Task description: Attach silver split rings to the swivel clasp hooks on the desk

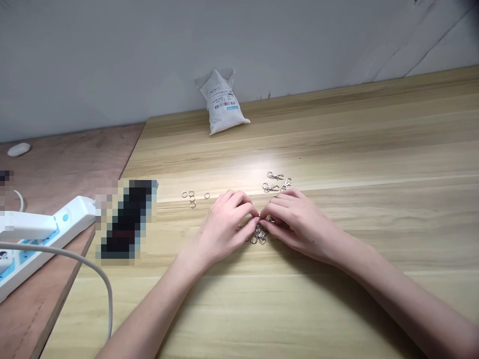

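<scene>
My left hand and my right hand rest on the light wooden table, fingertips meeting in a pinch over a small heap of silver clasps. Both hands have curled fingers closed on small metal parts that I cannot make out exactly. A few loose split rings lie to the left of my left hand. Three silver lobster clasps lie just beyond my right hand.
A white sealed bag with a barcode label leans against the wall at the back. A blurred dark object lies at the table's left edge. A white power strip with a cable sits on the brown table at left.
</scene>
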